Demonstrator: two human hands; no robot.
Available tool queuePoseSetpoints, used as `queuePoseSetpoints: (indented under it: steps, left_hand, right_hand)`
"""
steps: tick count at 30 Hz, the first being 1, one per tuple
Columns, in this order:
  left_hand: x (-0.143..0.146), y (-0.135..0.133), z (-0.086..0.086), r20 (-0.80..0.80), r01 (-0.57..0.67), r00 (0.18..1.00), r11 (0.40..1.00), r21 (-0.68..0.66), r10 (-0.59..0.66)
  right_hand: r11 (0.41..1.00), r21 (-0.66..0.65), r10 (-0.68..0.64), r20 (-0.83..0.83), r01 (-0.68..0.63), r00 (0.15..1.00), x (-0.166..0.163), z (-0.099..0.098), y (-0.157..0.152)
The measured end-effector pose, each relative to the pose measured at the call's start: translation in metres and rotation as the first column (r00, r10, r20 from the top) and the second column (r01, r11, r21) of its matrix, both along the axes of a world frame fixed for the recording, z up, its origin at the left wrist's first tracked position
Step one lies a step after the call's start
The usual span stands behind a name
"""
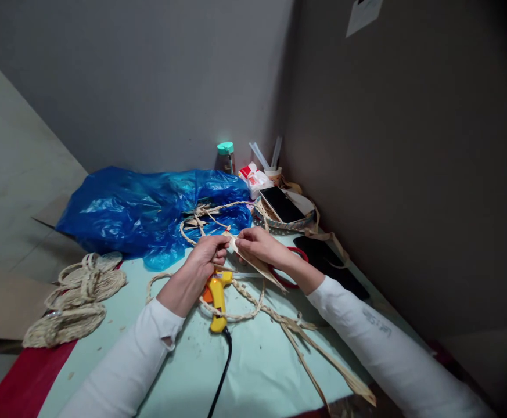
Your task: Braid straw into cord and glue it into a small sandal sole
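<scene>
My left hand (212,251) and my right hand (258,242) meet over the middle of the table, fingers pinched on a pale strip of straw-like fibre (259,266). One end of the strip slants down to the right under my right wrist. Just below my left hand lies a yellow glue gun (219,299), its black cord running to the front edge. A braided straw cord (244,316) loops over the glue gun and trails off right into loose strands (323,351). Red-handled scissors (294,284) show partly beneath my right forearm.
A large blue plastic bag (144,203) lies at the back left, with woven straw sandals (74,316) at the left edge. A phone (281,204) rests on a round basket (309,222). Behind stand a teal-lidded bottle (226,159) and a cup (273,175). Walls enclose the back and right.
</scene>
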State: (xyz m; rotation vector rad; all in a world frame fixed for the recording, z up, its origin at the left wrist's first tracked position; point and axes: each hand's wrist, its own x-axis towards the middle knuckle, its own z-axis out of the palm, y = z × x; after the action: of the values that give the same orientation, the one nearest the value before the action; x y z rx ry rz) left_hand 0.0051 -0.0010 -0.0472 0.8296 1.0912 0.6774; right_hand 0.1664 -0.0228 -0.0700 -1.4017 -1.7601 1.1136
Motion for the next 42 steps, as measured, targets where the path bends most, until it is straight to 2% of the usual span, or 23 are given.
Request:
queuePoseSetpoints:
  steps: [6,13,21,30,36,42]
  left_hand:
    - [0.0,-0.004,0.003,-0.089,0.023,0.996,1.0,0.021,-0.021]
    - [0.005,0.003,-0.005,-0.174,0.0,0.985,0.998,0.057,0.01]
    - [0.007,0.002,-0.011,-0.207,-0.009,0.978,0.992,0.123,0.035]
    - [0.008,-0.003,-0.01,-0.277,0.052,0.961,0.986,0.16,-0.006]
    - [0.007,-0.004,-0.011,-0.31,0.102,0.95,0.979,0.178,-0.043]
    - [0.006,-0.003,-0.01,-0.36,0.154,0.93,0.97,0.19,-0.077]
  right_hand:
    - [0.998,0.065,-0.004,0.151,-0.006,0.989,-0.001,-0.001,0.0]
    - [0.993,0.115,-0.051,0.31,0.016,0.949,-0.01,0.004,-0.003]
    - [0.983,0.173,-0.126,0.447,0.052,0.885,-0.015,0.006,-0.009]
    - [0.973,0.215,-0.199,0.596,0.084,0.778,-0.026,0.009,-0.015]
    - [0.97,0.238,-0.194,0.65,0.045,0.735,-0.034,0.016,-0.022]
    - [0.97,0.24,-0.188,0.613,0.047,0.768,-0.034,0.019,-0.026]
